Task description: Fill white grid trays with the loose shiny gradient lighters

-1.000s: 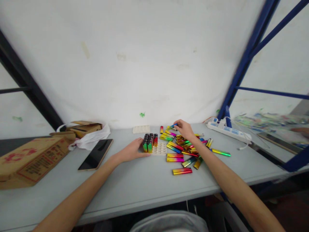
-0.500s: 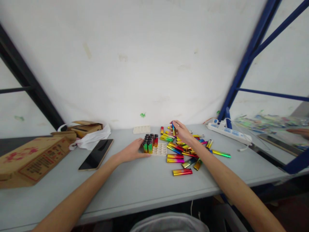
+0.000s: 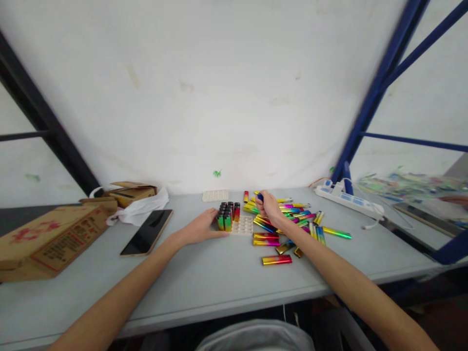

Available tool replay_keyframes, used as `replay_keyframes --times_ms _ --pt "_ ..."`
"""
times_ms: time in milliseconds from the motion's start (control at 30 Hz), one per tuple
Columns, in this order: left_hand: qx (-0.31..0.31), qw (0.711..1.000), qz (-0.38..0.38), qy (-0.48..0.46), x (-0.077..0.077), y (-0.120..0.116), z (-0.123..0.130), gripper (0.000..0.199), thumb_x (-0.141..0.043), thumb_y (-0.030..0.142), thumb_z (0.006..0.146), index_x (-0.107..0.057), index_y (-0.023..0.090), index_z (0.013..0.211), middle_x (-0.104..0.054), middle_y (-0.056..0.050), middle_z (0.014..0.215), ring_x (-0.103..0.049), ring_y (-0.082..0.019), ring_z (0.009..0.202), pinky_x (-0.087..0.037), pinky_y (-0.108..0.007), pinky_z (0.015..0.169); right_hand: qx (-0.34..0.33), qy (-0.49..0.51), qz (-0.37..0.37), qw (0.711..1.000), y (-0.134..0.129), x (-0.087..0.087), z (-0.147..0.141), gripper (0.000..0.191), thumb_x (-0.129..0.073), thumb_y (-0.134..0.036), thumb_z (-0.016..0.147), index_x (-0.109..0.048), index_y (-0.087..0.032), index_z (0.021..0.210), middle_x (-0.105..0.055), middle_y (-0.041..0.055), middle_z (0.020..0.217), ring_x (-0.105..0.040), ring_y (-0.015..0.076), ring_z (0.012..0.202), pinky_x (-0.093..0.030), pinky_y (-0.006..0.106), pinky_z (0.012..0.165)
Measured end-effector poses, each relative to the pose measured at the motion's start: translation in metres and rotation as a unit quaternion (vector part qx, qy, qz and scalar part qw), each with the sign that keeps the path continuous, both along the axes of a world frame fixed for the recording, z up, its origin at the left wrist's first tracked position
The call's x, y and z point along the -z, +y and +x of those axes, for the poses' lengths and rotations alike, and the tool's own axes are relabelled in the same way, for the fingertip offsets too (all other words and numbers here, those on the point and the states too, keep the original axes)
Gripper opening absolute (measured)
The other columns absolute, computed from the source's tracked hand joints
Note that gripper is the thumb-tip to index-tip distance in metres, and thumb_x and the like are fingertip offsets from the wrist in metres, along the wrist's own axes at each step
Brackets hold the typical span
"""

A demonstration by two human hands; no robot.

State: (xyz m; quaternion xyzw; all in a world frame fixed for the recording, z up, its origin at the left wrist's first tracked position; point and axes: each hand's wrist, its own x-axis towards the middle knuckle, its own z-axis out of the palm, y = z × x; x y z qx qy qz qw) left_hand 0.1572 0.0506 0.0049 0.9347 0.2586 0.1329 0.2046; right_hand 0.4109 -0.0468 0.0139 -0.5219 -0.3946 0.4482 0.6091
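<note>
Upright lighters (image 3: 224, 218) with black tops and shiny green, gold or red bodies fill the left part of a white tray with holes (image 3: 244, 225). My left hand (image 3: 199, 226) grips the tray's left end, thumb along the near edge and fingers at the far side. Closed around a lighter (image 3: 260, 197), my right hand (image 3: 269, 206) is just above the left side of a loose pile; only the lighter's dark blue end shows. Under and around my right forearm, several metallic rainbow lighters (image 3: 277, 260) lie flat on the table.
A second white tray (image 3: 215, 195) lies by the wall. To the left are a phone (image 3: 146, 233), a white plastic bag (image 3: 142, 208) and cardboard boxes (image 3: 54, 239). A power strip (image 3: 349, 200) sits at the right, near a blue metal frame (image 3: 369, 102).
My right hand has turned over and come slightly lower, its fingers now wrapped round the lighter that stood upright in a pinch before. My left hand stays at the tray.
</note>
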Motion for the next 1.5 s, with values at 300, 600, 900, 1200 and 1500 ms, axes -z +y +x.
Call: replay_keyframes --times_ms 300,600,900,1200,1500 --pt "0.002 1.000 -0.002 -0.001 -0.001 -0.001 0.000 0.067 -0.076 0.067 0.073 -0.064 0.017 0.117 -0.068 -0.014 0.125 -0.062 -0.034 0.113 -0.049 -0.043 0.103 -0.056 -0.027 0.000 0.998 -0.002 0.002 -0.003 0.043 -0.043 -0.050 0.095 -0.034 -0.022 0.063 -0.022 -0.0078 0.054 -0.011 0.0064 0.044 -0.010 0.020 0.038" --pt "-0.001 1.000 0.009 -0.001 0.001 0.000 -0.001 0.071 -0.075 0.070 0.073 -0.063 0.017 0.119 -0.068 -0.015 0.126 -0.062 -0.035 0.114 -0.049 -0.045 0.104 -0.054 -0.029 0.022 0.998 -0.003 0.001 -0.007 0.052 -0.048 -0.067 0.093 -0.043 -0.022 0.067 -0.024 -0.0078 0.055 -0.014 0.0067 0.044 -0.013 0.021 0.040" --pt "0.010 1.000 -0.020 -0.018 0.001 0.000 -0.001 0.070 -0.077 0.063 0.074 -0.062 0.016 0.124 -0.067 -0.015 0.129 -0.062 -0.034 0.115 -0.048 -0.045 0.105 -0.093 -0.272 0.137 0.948 -0.012 -0.006 -0.010 0.047 -0.050 -0.067 0.096 -0.063 -0.022 0.098 -0.062 0.0022 0.084 -0.055 0.0173 0.075 -0.044 0.029 0.069" --pt "0.008 1.000 -0.006 -0.012 0.001 -0.001 -0.001 0.069 -0.077 0.064 0.073 -0.064 0.015 0.120 -0.068 -0.015 0.126 -0.063 -0.035 0.115 -0.048 -0.044 0.103 -0.050 -0.441 0.137 0.885 -0.027 -0.019 -0.020 0.039 -0.058 -0.055 0.098 -0.058 -0.022 0.076 -0.069 0.0020 0.067 -0.060 0.0175 0.057 -0.042 0.029 0.064" --pt "0.018 1.000 -0.005 -0.018 0.003 0.001 -0.002 0.067 -0.078 0.061 0.074 -0.064 0.018 0.124 -0.067 -0.014 0.127 -0.061 -0.034 0.116 -0.048 -0.045 0.105 -0.069 -0.513 0.120 0.847 -0.019 -0.002 -0.034 0.025 -0.062 -0.046 0.098 -0.064 -0.022 0.089 -0.071 0.0025 0.074 -0.060 0.0165 0.058 -0.042 0.028 0.064"
